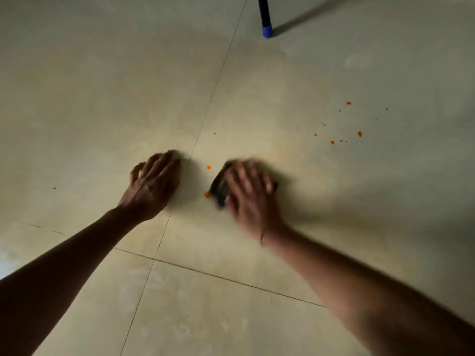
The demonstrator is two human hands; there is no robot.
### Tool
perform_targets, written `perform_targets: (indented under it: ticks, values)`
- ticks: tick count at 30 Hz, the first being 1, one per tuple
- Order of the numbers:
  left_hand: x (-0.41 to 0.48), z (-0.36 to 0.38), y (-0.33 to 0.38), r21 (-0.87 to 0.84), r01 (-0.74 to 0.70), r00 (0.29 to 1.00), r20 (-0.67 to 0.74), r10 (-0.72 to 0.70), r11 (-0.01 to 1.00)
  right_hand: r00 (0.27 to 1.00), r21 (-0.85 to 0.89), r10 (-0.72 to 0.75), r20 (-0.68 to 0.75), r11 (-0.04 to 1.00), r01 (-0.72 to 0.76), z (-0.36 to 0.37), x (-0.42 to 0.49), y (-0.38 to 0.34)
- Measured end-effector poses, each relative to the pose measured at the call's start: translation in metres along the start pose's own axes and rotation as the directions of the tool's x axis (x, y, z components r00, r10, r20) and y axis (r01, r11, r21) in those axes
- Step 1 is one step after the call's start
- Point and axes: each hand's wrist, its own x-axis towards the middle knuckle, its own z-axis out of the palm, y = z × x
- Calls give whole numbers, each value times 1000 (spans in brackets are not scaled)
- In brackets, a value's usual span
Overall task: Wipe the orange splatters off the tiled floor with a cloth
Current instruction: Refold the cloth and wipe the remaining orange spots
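Observation:
My right hand (250, 191) presses flat on a dark cloth (218, 186) on the beige tiled floor (102, 98); hand and cloth are motion-blurred. Just left of the cloth lie two orange splatters (208, 167), the nearer one (206, 194) touching the cloth's edge. More orange spots (359, 134) are scattered to the far right, with tiny dark specks among them. My left hand (151, 186) rests on the floor to the left of the grout line, fingers spread and slightly curled, holding nothing.
A black furniture leg with a blue cap (266, 30) stands on the floor at the top, casting a shadow to the right. Grout lines (205, 116) cross the tiles. A faint yellowish smear shows around the cloth.

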Motion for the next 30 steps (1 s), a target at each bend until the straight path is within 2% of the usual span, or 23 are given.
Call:
perform_targets:
  ticks: [2, 4, 5, 6, 8, 9, 10, 11, 13, 15, 16, 17, 18, 20, 21, 22, 23, 24, 26, 27, 29, 30]
  values:
    - [-1, 5, -4, 10, -6, 1000, -18, 7, 1000, 962, 21, -262, 82, 965, 261, 0, -41, -16]
    - [0, 9, -3, 10, 18, 1000, -2, -18, 1000, 908, 16, -392, 149, 919, 394, -6, -45, 6]
    - [-1, 10, -4, 5, 30, 999, 14, -30, 1000, 909, -18, -384, 162, 920, 392, -7, -35, 20]
    - [-2, 9, -5, 1, 37, 999, 18, -37, 999, 940, -45, -306, 152, 948, 316, -8, -20, 33]
    - [-2, 7, -6, -11, 41, 999, 19, -40, 999, 997, -50, 15, 76, 999, -11, -12, 25, 41]
    - [-2, 8, -6, -19, 30, 999, 17, -29, 999, 987, -22, 153, 56, 988, -152, -13, 45, 30]
    - [-2, 10, -7, -20, 23, 1000, 18, -23, 1000, 976, 4, 213, 36, 977, -214, -10, 60, 11]
    - [-3, 13, -8, -10, 21, 1000, 12, -20, 1000, 983, 26, 183, 30, 983, -184, -6, 66, -12]
    - [-2, 15, -11, 12, 25, 1000, -15, -25, 1000, 995, 39, -81, 53, 996, 79, 1, 50, -45]
    - [-1, 16, -12, 7, 31, 999, -28, -31, 999, 923, 19, -353, 152, 935, 354, 0, 10, -38]
    - [-1, 16, -11, 7, 34, 999, -26, -34, 999, 890, 29, -417, 186, 907, 419, -6, 4, -22]
    - [-2, 16, -11, 4, 35, 999, -28, -35, 999, 890, 18, -423, 170, 905, 426, -8, 12, -4]
    - [-2, 16, -10, -3, 32, 999, -35, -32, 999, 925, -1, -355, 138, 933, 359, -8, 29, 10]
    - [-1, 18, -11, -16, 25, 999, -46, -25, 1000, 997, 6, -53, 60, 999, 53, -10, 85, 11]
    - [0, 19, -12, -16, 25, 998, -56, -26, 1000, 997, 32, 57, 51, 998, -58, -10, 108, -5]
    - [0, 22, -13, -20, 28, 997, -67, -30, 999, 996, 53, 78, 44, 995, -80, -6, 117, -27]
    - [1, 22, -13, -30, 27, 997, -76, -29, 999, 999, 70, 31, 36, 997, -34, -1, 109, -49]
    - [1, 22, -13, -41, 24, 996, -81, -28, 999, 995, 86, -86, 42, 993, 83, 6, 84, -65]
    - [0, 18, -12, -52, 31, 997, -75, -35, 998, 933, 94, -341, 114, 939, 332, 5, 7, -64]
    - [-1, 15, -12, -58, 31, 997, -66, -35, 998, 896, 110, -412, 167, 910, 399, -4, -26, -49]
    - [0, 12, -12, -89, 25, 998, -54, -30, 996, 871, 86, -473, 134, 881, 466, -5, -30, -9]
    - [-1, 11, -11, -101, 34, 997, -63, -40, 994, 898, 46, -426, 107, 905, 423, -3, -10, 0]
